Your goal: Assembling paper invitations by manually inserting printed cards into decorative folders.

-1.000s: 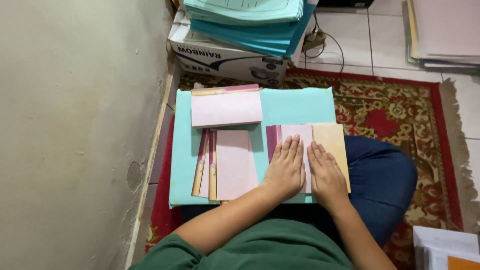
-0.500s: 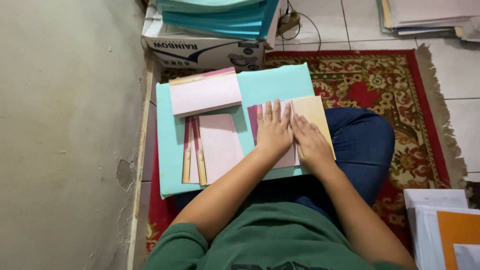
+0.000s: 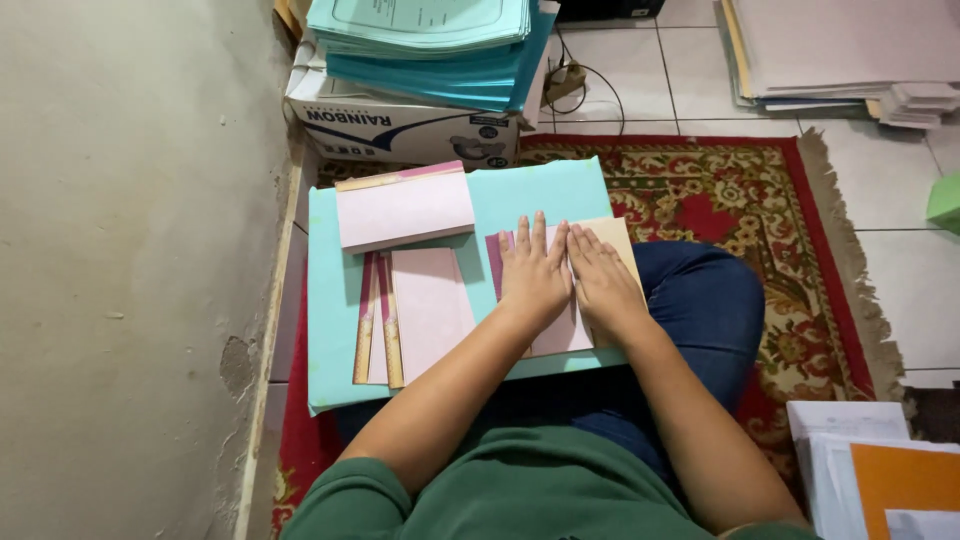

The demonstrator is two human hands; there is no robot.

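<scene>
The left hand [image 3: 533, 272] lay flat, palm down, with its fingers stretched out and close together, pressing on a pale pink card [image 3: 560, 335] and gripping nothing. The right hand [image 3: 602, 280] lay just beside it in the same way, flat and open, its thumb side touching the left hand, resting partly on the pink card and partly on a tan card [image 3: 615, 236] that showed beyond the fingertips. Both cards sat on the right part of a light turquoise board [image 3: 540, 190] that rested across the person's lap, over blue jeans [image 3: 700, 310]. On the left part of the board lay a stack of pale pink cards [image 3: 405, 208], tilted slightly, near the far edge. Closer to the person was another pink card [image 3: 432, 310], with narrow gold-patterned strips [image 3: 378, 325] showing along its left side. The person wore a green shirt [image 3: 520, 495] and sat on a red patterned rug [image 3: 760, 200] beside a plain wall [image 3: 130, 270]. Beyond the board stood a white cardboard box [image 3: 400, 125] carrying a pile of turquoise folders [image 3: 430, 45]. On the tiled floor [image 3: 900, 260] at the upper right lay a stack of papers [image 3: 840, 50], and at the lower right more papers, one with an orange sheet [image 3: 900, 480].
</scene>
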